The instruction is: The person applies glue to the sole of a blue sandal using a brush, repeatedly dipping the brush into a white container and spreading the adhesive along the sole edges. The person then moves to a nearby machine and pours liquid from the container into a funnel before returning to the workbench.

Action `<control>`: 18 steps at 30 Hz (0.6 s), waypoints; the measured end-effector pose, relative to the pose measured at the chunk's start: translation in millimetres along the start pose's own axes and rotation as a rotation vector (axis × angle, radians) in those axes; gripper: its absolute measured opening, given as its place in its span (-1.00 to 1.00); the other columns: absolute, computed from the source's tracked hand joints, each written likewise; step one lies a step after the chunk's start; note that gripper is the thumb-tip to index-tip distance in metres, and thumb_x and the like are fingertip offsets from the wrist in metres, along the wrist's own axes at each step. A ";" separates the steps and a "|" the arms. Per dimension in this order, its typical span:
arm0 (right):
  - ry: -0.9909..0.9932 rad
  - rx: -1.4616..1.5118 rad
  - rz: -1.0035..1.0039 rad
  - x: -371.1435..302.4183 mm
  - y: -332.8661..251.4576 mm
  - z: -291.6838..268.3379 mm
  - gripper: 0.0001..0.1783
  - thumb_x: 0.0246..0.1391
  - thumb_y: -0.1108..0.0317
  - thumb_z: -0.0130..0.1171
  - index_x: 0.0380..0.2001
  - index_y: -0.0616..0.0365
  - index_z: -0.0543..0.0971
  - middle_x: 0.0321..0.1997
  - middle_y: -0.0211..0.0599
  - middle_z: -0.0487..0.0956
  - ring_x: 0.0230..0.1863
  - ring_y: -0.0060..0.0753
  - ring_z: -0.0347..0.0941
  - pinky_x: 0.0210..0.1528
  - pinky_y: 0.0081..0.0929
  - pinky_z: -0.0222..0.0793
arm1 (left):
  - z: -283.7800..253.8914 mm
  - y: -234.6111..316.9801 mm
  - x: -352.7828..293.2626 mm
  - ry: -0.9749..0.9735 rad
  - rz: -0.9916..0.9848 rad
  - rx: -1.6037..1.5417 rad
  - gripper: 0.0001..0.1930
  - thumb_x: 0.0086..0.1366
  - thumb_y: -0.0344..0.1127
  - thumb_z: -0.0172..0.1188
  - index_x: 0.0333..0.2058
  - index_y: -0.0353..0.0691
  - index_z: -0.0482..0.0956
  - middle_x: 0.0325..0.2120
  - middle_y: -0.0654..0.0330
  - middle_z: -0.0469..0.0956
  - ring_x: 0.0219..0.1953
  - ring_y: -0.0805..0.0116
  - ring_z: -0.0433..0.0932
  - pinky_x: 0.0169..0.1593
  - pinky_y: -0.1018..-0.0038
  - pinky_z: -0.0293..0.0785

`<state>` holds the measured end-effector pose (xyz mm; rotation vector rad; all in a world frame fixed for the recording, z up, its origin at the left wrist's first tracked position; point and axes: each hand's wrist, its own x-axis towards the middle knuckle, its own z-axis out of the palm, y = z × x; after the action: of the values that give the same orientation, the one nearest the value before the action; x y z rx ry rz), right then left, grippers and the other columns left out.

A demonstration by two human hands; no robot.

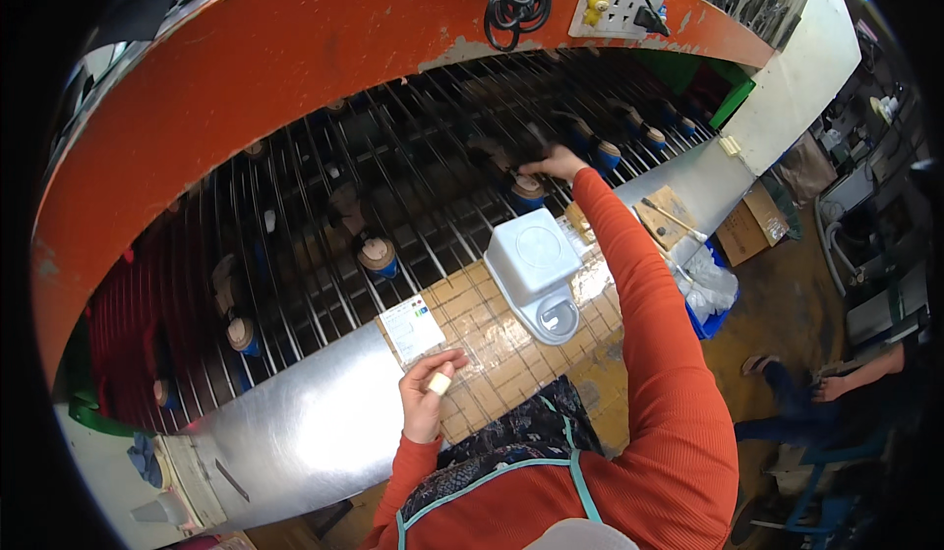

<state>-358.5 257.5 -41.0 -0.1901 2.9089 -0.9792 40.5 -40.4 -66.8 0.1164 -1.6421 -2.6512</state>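
Note:
My left hand (424, 400) is closed around a small pale yellow block (440, 384), with the fingers pinched at its sides. It hovers over the near edge of a taped cardboard sheet (482, 344). Out over the rack, my right hand (560, 164) is at a dark shoe on a blue last (528, 188), its fingers closed against the dark upper. The fingertips are partly lost in the dark. A white plastic dispenser (536, 255) with a shallow grey dish (557, 320) stands on the cardboard between my arms.
Several more shoes on lasts, such as this one (377, 253), rest on the metal-bar rack (315, 285). A white label sheet (412, 328) lies on the cardboard. Brushes (676, 220) and a blue bin with plastic bags (710, 289) are at right. Another person's hand (832, 387) shows far right.

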 end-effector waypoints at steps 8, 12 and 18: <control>0.273 -0.288 0.301 0.9 78.2 -94.6 -0.41 -0.20 0.11 0.35 -0.12 0.25 0.50 -0.03 0.08 0.57 0.07 0.03 0.50 0.08 -0.17 0.43 | -73.0 -10.6 -31.9 -0.031 -0.060 -0.294 -0.44 0.27 -0.04 0.12 0.17 -0.20 0.34 0.08 -0.28 0.37 -0.03 -0.19 0.53 0.14 0.00 0.40; 0.178 -0.349 0.509 32.3 123.9 -100.6 -0.32 -0.18 0.07 0.26 0.04 0.18 0.46 0.13 -0.02 0.48 0.21 0.02 0.36 0.19 0.05 0.28 | -89.6 -10.4 -14.8 -0.378 -0.187 -0.348 -0.25 0.27 0.20 0.04 0.33 0.01 0.08 0.22 -0.25 0.20 0.10 -0.25 0.39 0.17 -0.10 0.32; 0.036 -0.228 0.405 59.0 143.9 -91.8 -0.13 -0.49 0.01 0.56 -0.01 0.18 0.55 0.04 -0.05 0.57 0.08 -0.08 0.51 0.09 -0.22 0.46 | -85.0 -6.8 -6.4 -0.423 -0.411 -0.489 -0.24 0.28 0.25 -0.01 0.35 0.14 -0.02 0.26 -0.21 0.05 0.19 -0.25 0.20 0.21 -0.13 0.16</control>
<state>-440.1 417.8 -56.5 0.3954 2.9112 -0.5924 53.3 -112.9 -110.3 -0.1434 -1.0640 -3.5077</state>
